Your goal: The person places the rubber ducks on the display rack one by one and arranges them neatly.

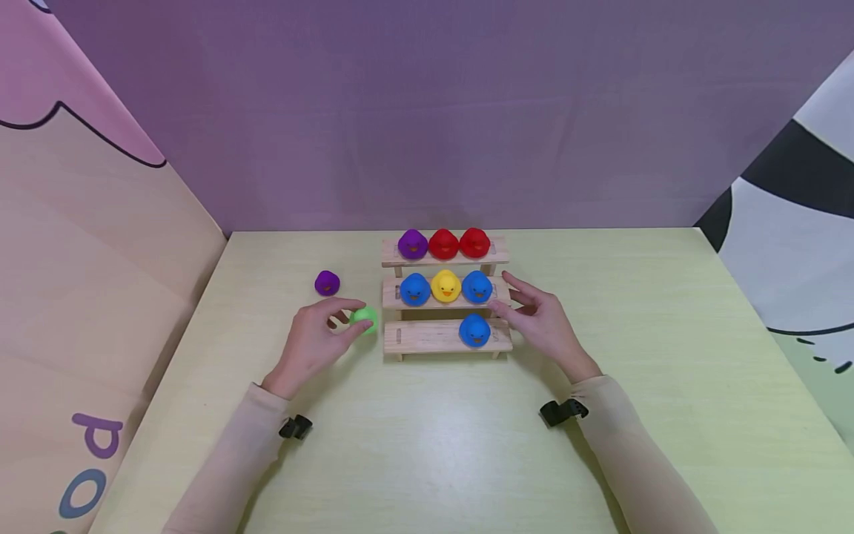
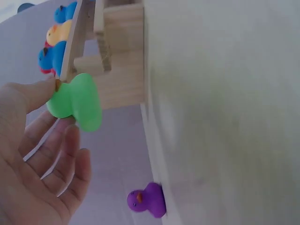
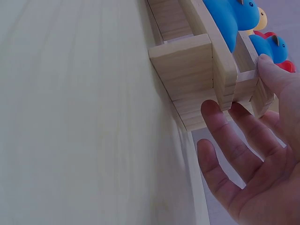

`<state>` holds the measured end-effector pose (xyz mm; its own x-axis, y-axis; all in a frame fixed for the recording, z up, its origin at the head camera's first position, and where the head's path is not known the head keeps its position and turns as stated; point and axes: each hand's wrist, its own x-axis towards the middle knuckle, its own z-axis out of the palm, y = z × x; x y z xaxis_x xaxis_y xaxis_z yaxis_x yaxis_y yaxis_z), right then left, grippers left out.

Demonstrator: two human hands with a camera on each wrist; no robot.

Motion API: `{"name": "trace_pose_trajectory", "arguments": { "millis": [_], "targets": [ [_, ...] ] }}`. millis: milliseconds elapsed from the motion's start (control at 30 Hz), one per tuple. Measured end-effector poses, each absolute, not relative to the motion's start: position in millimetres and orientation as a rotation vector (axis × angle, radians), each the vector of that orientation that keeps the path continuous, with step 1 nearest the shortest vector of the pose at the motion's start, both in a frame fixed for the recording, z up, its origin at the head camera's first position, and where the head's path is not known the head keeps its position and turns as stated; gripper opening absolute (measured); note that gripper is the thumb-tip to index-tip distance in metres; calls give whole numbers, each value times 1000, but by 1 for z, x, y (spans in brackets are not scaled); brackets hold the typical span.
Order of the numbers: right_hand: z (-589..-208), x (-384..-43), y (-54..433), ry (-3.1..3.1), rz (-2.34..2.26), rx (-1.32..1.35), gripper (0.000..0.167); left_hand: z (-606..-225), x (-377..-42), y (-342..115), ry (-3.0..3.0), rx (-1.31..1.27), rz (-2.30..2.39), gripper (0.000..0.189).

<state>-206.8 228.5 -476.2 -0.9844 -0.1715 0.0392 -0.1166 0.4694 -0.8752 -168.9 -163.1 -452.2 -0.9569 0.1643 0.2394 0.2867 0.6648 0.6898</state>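
My left hand (image 1: 319,337) pinches a green rubber duck (image 2: 84,102) between thumb and fingers, just left of a wooden three-step stand (image 1: 427,338). The duck is held above the table, near the stand's lowest step. My right hand (image 1: 543,322) holds the right end of the middle step, thumb at its front edge and index finger toward the back. Next to that thumb sits a blue duck (image 1: 477,286). A yellow duck (image 1: 445,286) and another blue duck (image 1: 415,289) share this step. On the lowest step, one blue duck (image 1: 474,331) stands at the right.
The top step bears a purple duck (image 1: 413,244) and two red ducks, one in the middle (image 1: 443,244) and one at the right (image 1: 475,243). Another purple duck (image 1: 327,282) stands on the pale table (image 1: 440,437), left of the stand. A purple backdrop (image 1: 454,111) rises behind.
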Motion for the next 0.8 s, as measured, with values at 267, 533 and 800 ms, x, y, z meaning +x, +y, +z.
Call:
{"name": "trace_pose_trajectory", "arguments": {
  "millis": [267,533,800],
  "targets": [
    [-477,-206,229,2653,-1568,-261,72,-457,-167,-147,-2703,-375,-1224,32],
    [-477,-206,229,2659,-1565,-269,71,-458,-166,-134,-2687,-425,-1252,31],
    [-476,-206,229,2667,-1557,-267,71,-455,-164,-124,-2688,-493,-1213,30]
  ]
}}
